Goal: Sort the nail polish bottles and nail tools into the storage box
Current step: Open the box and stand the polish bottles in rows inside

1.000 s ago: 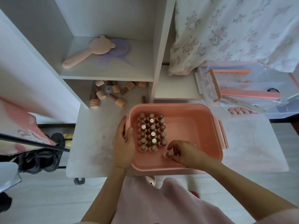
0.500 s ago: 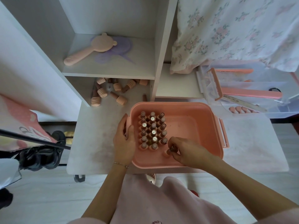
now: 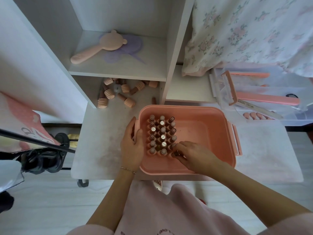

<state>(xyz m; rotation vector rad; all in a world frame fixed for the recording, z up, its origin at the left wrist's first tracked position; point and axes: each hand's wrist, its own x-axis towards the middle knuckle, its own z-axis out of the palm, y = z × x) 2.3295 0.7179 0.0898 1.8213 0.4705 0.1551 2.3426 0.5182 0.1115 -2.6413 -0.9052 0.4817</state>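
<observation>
From the head camera, a pink storage box (image 3: 218, 133) sat on a white table (image 3: 101, 141), its long axis running left to right, with a handle on its right end. Inside, against the left wall, nail polish bottles (image 3: 161, 134) stood upright with caps pointing up, packed in three columns that ran from the far side toward the near side. The left hand (image 3: 132, 146) gripped the box's left wall, fingers curled over the rim and thumb on the outside. The right hand (image 3: 193, 154) reached into the box from the near right, and its fingertips (image 3: 180, 156) pinched a dark-capped bottle (image 3: 176, 154) at the near right corner of the block; that bottle stood roughly upright, just beside its neighbours. On the table at the far left, under a white shelf unit (image 3: 174, 48), loose bottles (image 3: 116, 94) lay on their sides, pointing in mixed directions. A pink hand mirror (image 3: 96, 47) lay on the shelf above, its handle pointing near-left, over a purple item. At the far right, a clear plastic box (image 3: 271, 106) held long pink nail files (image 3: 267, 100) lying left to right. A floral cloth (image 3: 254, 31) hung above it.
</observation>
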